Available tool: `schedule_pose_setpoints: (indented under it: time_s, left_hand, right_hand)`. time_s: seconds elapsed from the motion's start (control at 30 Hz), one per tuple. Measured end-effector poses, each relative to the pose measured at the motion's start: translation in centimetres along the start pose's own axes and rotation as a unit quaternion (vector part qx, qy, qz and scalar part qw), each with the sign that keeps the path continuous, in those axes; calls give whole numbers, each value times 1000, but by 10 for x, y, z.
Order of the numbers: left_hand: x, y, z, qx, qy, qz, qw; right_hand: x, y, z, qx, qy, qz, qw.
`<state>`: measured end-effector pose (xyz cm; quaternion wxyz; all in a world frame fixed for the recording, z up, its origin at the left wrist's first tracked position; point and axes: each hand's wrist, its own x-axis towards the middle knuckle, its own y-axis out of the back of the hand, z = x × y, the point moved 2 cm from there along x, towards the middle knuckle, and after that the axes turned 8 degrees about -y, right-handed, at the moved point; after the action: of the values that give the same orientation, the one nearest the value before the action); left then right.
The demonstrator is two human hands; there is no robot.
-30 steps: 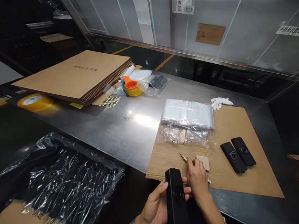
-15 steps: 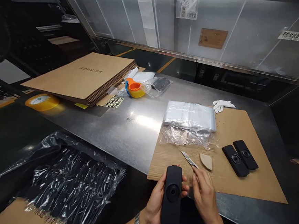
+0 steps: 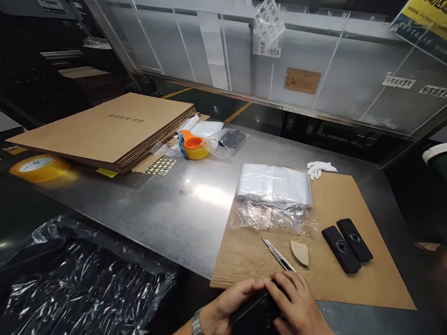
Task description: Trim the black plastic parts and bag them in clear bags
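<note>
My left hand (image 3: 232, 305) grips a black rectangular casing (image 3: 251, 305) low in the head view, at the front edge of the bench. The casing is tilted, its narrow side showing. Over its far end lies my right hand (image 3: 293, 312), fingers bent and fingertips touching it near the left thumb; much of the casing is hidden beneath. Just beyond the right hand, a utility knife (image 3: 276, 253) rests on the cardboard sheet (image 3: 235, 261). Beside the knife is a beige wedge-shaped pad (image 3: 300, 253). Farther right, two black casings (image 3: 341, 247) with round rings lie side by side.
Clear plastic bags (image 3: 274, 184) are stacked on the cardboard, with a white glove (image 3: 321, 169) behind them. Flat cartons (image 3: 106, 127), a tape dispenser (image 3: 194, 147), a tape roll (image 3: 40, 167) and a sticker sheet (image 3: 160, 166) occupy the left. A plastic-lined box (image 3: 82, 285) stands below the bench.
The casing has turned from upright, ring face toward me, to tilted on its side. My right hand has moved from beside the knife onto the casing. The view has shifted slightly.
</note>
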<state>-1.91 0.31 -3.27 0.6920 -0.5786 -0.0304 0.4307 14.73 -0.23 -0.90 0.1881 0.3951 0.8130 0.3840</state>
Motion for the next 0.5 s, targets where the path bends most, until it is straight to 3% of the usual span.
schedule_pose_setpoints:
  time_s: [0.07, 0.1, 0.17, 0.23, 0.3, 0.4, 0.5]
  left_hand:
    - [-3, -1, 9, 10, 1, -34, 999]
    - [-4, -3, 12, 22, -11, -46, 999]
    - [-8, -5, 18, 60, -64, -40, 995]
    - [-11, -7, 19, 106, -126, -3, 986]
    - [-12, -10, 17, 147, -161, 23, 976]
    - [-11, -14, 10, 194, -166, 31, 966]
    - [-8, -14, 4, 262, -186, 39, 946]
  right_hand:
    - [-3, -1, 8, 195, -67, 40, 978]
    - [-6, -3, 10, 320, -103, 60, 940]
    - [-10, -12, 11, 566, -154, 87, 805]
    - [-12, -22, 5, 729, -164, 89, 659]
    - [-12, -29, -1, 802, -154, 87, 570]
    - [-10, -36, -7, 841, -146, 89, 513]
    - [-11, -39, -9, 851, -146, 91, 495]
